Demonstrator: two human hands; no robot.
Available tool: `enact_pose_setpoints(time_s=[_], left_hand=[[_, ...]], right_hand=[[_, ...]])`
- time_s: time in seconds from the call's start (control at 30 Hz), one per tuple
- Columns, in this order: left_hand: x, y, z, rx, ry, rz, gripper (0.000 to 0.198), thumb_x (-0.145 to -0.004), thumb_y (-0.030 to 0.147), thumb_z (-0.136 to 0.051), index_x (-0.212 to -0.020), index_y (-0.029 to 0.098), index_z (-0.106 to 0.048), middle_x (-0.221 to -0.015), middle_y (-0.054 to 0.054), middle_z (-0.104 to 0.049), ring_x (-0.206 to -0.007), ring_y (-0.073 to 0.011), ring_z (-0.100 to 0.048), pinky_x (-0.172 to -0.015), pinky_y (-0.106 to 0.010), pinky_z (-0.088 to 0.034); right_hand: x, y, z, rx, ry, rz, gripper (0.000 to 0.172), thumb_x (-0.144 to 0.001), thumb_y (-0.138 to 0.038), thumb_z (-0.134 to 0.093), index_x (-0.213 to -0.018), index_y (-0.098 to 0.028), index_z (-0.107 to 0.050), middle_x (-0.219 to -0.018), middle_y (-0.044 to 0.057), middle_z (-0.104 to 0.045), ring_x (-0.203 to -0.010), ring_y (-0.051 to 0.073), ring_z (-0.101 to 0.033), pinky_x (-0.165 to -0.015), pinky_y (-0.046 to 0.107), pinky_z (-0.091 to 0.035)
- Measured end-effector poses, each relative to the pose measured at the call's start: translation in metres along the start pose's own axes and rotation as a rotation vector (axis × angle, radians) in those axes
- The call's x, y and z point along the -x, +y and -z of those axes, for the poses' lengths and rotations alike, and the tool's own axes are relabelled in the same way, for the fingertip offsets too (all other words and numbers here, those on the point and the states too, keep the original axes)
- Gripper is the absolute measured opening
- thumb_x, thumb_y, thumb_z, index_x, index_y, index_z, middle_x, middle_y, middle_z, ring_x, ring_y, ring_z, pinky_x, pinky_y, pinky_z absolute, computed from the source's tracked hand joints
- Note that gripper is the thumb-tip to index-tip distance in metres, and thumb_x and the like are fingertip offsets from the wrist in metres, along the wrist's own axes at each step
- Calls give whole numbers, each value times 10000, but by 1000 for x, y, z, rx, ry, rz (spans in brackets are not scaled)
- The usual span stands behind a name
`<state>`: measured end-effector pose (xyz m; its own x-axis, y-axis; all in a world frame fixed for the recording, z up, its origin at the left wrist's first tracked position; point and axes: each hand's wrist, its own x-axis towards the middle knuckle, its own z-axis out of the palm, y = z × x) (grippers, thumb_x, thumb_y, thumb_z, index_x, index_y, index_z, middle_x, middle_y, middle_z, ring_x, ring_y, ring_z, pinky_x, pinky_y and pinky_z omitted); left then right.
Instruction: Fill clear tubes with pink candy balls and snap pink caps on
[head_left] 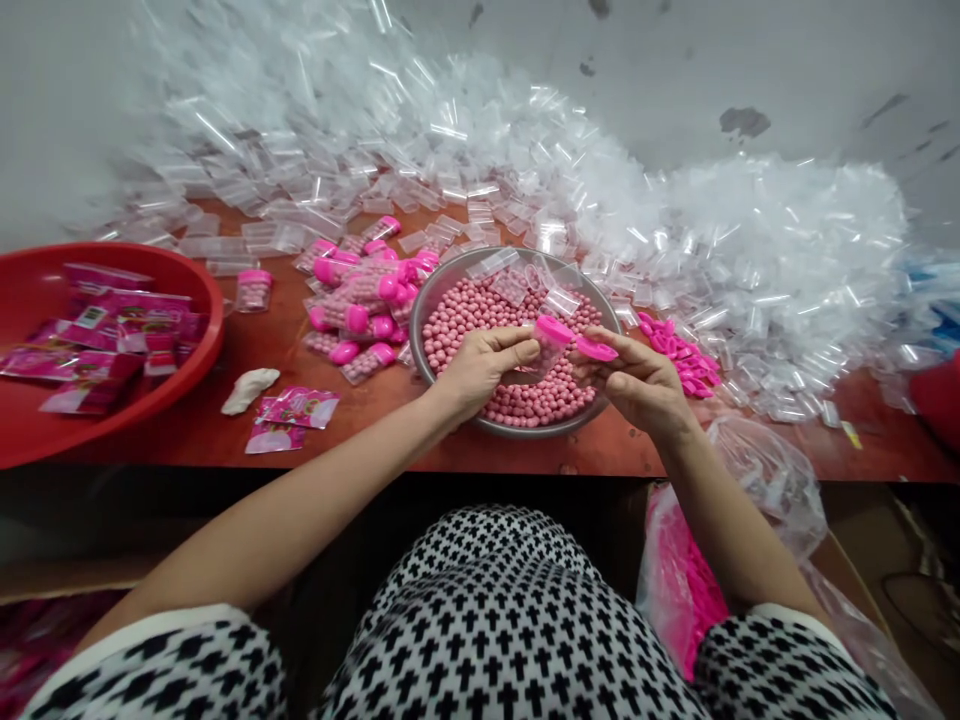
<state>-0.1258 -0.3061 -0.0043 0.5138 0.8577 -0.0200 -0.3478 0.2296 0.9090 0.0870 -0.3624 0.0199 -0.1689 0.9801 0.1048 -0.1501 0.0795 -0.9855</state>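
The red worktop is buried in empty clear tubes. A capped tube is pinched by the left hand over the candy bowl, a pink cap is pinched by the right hand. Only a small filled pile is done, tons left.

A red-brown table carries everything. In the middle sits a round metal bowl full of little pink balls. At nine o'clock from the bowl lies a bunch of filled tubes with pink caps. Farther out at nine o'clock is a big red tub with pink packets inside. A white scrap and two pink packets lie at eight o'clock. Loose pink caps lie at three o'clock. A huge heap of clear empty tubes runs from eleven to two o'clock.
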Motion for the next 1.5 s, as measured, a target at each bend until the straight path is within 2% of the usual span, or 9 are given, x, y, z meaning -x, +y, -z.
enact_pose_setpoints(time_s=[0.13, 0.33, 0.7, 0.93, 1.03, 1.1, 1.27, 1.33, 1.5], left_hand=[[2, -2, 0, -248, -101, -156, 335, -772, 432, -801, -965, 159, -822, -975, -81, -791, -924, -224, -726, -903, -361, -577], [0, -12, 5, -509, -56, -401, 229, -830, 341, -751, -1020, 237, -825, -1133, -87, -759, -1120, -240, -672, -1051, -390, -500], [3, -11, 6, -512, -6, -418, 195, -863, 287, -725, -1031, 256, -817, -1143, -73, -734, -1162, -225, -639, -1069, -393, -492], [2, -6, 3, -524, 11, -410, 202, -867, 273, -694, -1023, 227, -815, -1121, -68, -773, -1134, -223, -663, -1069, -382, -478], [-5, 13, 20, -504, 85, -392, 259, -881, 352, -692, -1058, 197, -799, -1122, -63, -778, -1087, -230, -688, -1013, -371, -507], [-13, 34, 44, -554, 224, -404, 329, -895, 418, -686, -1104, 181, -777, -1141, -49, -774, -1099, -233, -679, -1004, -381, -506], [-37, 78, 94, -1058, 560, -544, 333, -948, 357, -662, -1232, 186, -679, -1303, 19, -700, -1299, -222, -518, -1201, -471, -303], [-48, 75, 88, -1232, 459, -580, 283, -949, 237, -645, -1224, 182, -676, -1342, -23, -672, -1310, -224, -512, -1200, -458, -308], [-75, 33, 36, -1579, -110, -489, 315, -954, 91, -467, -1169, 129, -694, -1220, -152, -675, -1121, -280, -631, -920, -408, -501]], right_hand=[[-7, 4, -3, -73, 110, -31, 320, -675, -461, -904, -885, -257, -774, -814, -1, -751, -769, 163, -716, -843, 349, -610], [-18, -1, -14, -234, -104, -367, 479, -664, -490, -871, -1020, -204, -725, -1008, 65, -757, -987, 245, -720, -867, 457, -633], [-28, 5, -36, -318, 97, -427, 200, -612, -329, -763, -688, -197, -633, -685, 15, -718, -799, 231, -718, -807, 469, -666], [-31, 6, -39, -334, 59, -433, 230, -712, -365, -763, -843, -205, -662, -816, 27, -753, -918, 228, -726, -831, 450, -667], [-33, 1, -30, -294, 57, -340, 356, -788, -502, -756, -1002, -224, -697, -1074, 46, -763, -1027, 213, -717, -785, 360, -675], [-32, -2, -19, -257, 105, -267, 407, -768, -519, -787, -1040, -225, -715, -1168, 46, -748, -1062, 198, -715, -762, 291, -666], [-23, -2, 11, -160, 225, -204, 338, -741, -400, -839, -1009, -221, -739, -1059, 48, -781, -894, 143, -745, -693, 202, -630], [-20, 1, 15, -166, 258, -195, 326, -733, -405, -853, -975, -214, -747, -990, 44, -789, -821, 125, -742, -667, 186, -618], [-16, 7, 16, -213, 262, -175, 329, -684, -417, -903, -903, -222, -751, -885, 9, -786, -731, 86, -720, -649, 155, -597]])
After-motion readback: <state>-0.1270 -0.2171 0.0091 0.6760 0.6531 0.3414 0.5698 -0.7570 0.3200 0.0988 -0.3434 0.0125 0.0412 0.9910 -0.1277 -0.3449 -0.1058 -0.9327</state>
